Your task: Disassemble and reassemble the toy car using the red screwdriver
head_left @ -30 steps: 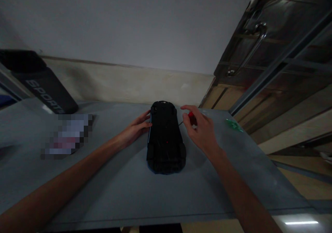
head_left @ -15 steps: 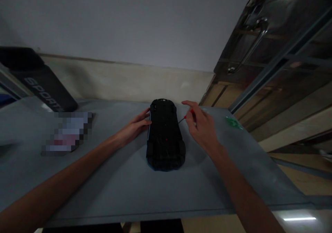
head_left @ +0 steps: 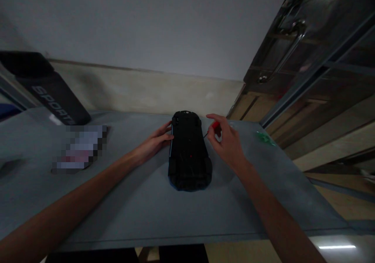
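Note:
An upside-down toy car (head_left: 189, 149) lies on the grey table, its black underside facing up and a little blue trim at its edges. My left hand (head_left: 154, 144) holds its left side, thumb and fingers against the edge; some fingertips are hidden there. On the other side, my right hand (head_left: 227, 140) pinches a small screwdriver by its red handle (head_left: 216, 125), index finger stretched out above it. The thin dark shaft points down-left to the car's right side. Whether its tip touches the car, I cannot tell.
A black bottle marked SPORT (head_left: 55, 93) stands at the back left, a blurred-out flat item (head_left: 80, 149) in front of it. On the right lies a small green packet (head_left: 265, 138). A wall closes off the back; a metal door handle (head_left: 285, 56) is at the upper right.
The red handle has turned slightly within my right fingers, and more of it shows. The whole view has shifted a little; my left hand stays on the car.

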Available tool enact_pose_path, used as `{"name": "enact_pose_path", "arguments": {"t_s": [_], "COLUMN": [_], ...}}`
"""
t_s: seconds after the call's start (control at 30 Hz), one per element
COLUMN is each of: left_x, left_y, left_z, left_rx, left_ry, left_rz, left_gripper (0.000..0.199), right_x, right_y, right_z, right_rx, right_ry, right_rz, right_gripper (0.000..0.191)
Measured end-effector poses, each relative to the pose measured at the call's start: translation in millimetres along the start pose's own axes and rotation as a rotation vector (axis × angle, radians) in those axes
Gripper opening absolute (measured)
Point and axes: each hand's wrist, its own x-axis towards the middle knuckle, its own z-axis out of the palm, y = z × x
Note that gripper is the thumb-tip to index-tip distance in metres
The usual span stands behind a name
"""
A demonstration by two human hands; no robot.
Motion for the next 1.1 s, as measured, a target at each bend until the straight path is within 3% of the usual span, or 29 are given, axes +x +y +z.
{"name": "enact_pose_path", "arguments": {"t_s": [0.17, 0.4, 0.63, 0.9, 1.1], "left_x": [-0.3, 1.1, 0.4, 0.1, 2.2], "left_y": [0.8, -1.4, 2.7, 2.0, -1.1], "left_z": [1.2, 0.1, 3.3, 3.0, -1.5], "left_rx": [-0.018, -0.038, -0.014, -0.028, -0.022], "left_ry": [0.02, 0.037, 0.019, 0.014, 0.009], "left_rz": [-0.027, -0.036, -0.009, -0.012, -0.014], "left_gripper": [0.091, 0.091, 0.086, 0.088, 0.09], "right_x": [-1.4, -2.7, 0.3, 1.0, 5.5], "right_y": [0.7, 0.4, -1.5, 2.7, 4.2], "right_z": [2.1, 3.6, 3.6, 2.3, 1.5], "right_rx": [-0.001, 0.017, -0.047, 0.004, 0.085], "right_ry": [0.021, 0.01, 0.062, 0.075, 0.084], "right_rz": [0.047, -0.005, 0.09, 0.12, 0.221], "right_gripper": [0.016, 0.037, 0.016, 0.027, 0.015]}}
